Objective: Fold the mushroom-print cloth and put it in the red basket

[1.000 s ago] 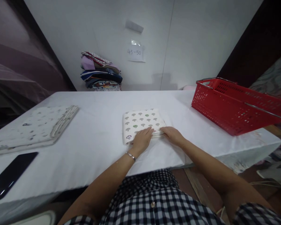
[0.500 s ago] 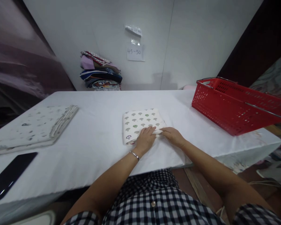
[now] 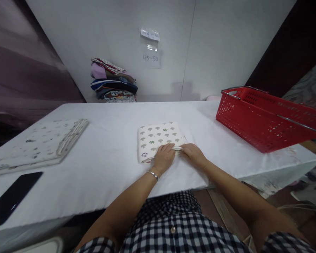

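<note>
A folded white cloth (image 3: 159,135) printed with grey, green and purple mushrooms lies on the white-covered table in front of me. My left hand (image 3: 164,157) rests on the cloth's near edge, its fingers laid over the top and its thumb hidden. Close beside it, my right hand (image 3: 193,154) pinches the layered edge at the near right corner. Between the two hands, the folded layers show as a slightly raised white strip.
A larger folded printed cloth (image 3: 42,140) lies at the left, with a black phone (image 3: 14,196) nearer me. A red basket (image 3: 263,121) stands at the right. Stacked fabrics (image 3: 114,82) sit beyond the table's far edge, below a paper label (image 3: 151,59) on the wall.
My left hand has slid slightly right along the near edge, closer to my right hand. The right hand stays at the corner, and the cloth lies in the same place.
</note>
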Demonstrator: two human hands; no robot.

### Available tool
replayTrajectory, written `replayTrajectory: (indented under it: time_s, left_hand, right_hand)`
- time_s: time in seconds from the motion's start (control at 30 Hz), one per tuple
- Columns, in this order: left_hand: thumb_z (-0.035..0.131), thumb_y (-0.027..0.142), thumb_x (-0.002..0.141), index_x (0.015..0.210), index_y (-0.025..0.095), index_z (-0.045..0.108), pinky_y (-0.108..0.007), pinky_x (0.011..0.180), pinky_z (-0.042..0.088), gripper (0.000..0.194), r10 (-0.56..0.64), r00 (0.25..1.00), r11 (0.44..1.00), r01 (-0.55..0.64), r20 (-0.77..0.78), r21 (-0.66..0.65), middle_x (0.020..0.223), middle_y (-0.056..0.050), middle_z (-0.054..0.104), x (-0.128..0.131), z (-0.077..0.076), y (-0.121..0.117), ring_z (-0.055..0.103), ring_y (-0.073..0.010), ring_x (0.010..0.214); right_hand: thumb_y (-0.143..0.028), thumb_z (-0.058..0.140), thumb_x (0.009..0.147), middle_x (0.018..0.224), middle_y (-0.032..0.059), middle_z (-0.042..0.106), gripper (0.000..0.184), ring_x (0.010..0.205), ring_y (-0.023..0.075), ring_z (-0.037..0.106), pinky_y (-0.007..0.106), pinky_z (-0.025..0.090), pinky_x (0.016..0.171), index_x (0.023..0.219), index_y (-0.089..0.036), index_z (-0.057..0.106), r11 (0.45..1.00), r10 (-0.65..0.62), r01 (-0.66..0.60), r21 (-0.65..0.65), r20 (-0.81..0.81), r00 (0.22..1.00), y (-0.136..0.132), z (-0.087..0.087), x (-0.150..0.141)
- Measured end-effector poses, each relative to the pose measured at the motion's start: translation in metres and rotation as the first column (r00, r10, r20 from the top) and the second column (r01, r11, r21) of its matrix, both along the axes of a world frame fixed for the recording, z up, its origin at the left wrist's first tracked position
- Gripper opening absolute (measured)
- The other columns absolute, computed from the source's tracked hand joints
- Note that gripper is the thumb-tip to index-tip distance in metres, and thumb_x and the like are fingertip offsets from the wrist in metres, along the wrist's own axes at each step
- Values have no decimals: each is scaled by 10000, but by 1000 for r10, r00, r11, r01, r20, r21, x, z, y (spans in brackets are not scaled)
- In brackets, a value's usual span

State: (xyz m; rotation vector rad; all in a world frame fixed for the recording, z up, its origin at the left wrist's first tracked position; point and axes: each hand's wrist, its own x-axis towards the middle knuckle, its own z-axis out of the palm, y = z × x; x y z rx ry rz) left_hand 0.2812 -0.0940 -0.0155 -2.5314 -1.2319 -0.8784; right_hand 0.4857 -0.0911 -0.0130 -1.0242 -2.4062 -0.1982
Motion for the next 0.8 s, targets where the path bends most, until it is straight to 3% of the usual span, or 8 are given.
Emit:
replayTrajectory:
  time_s: [0.17,0.33,0.63,0.8]
  left_hand:
    - [472,181,890,861,196,582,-337,832,429,115,11,1000,999,-12,-24,-40,1058,-52,662,1,0,1,591,-181,961]
    - [420,246,921,873,191,566,-326,720,431,163,118,991,981,-127,-68,-147,816,-46,644,3,4,1,598,-192,779]
    - [438,263,911,1144,195,530,-337,813,443,259,63,998,978,-67,-25,-197,1056,-60,650,1,7,-2,592,-198,941]
    - [540,305,863,1002,191,580,-362,783,445,184,123,989,973,-137,-83,-188,1071,-76,628,-5,19,-2,551,-229,978]
  right_hand:
    - [-197,446,922,988,83,672,205,914,213,596,369,455,839,1061,-176,595,996,-64,64,-57,-11,998,0,1,-3]
    - [-201,484,904,1059,104,662,260,951,219,597,362,445,845,1151,-169,556,995,-59,64,-78,63,996,3,2,-3]
    - [-179,508,888,1030,102,668,244,919,222,605,356,440,811,1124,-167,568,989,-109,122,-83,151,983,4,10,-10]
    - [-200,434,918,980,89,687,260,878,211,609,345,433,801,1131,-185,584,994,-54,66,-85,138,989,11,7,-3]
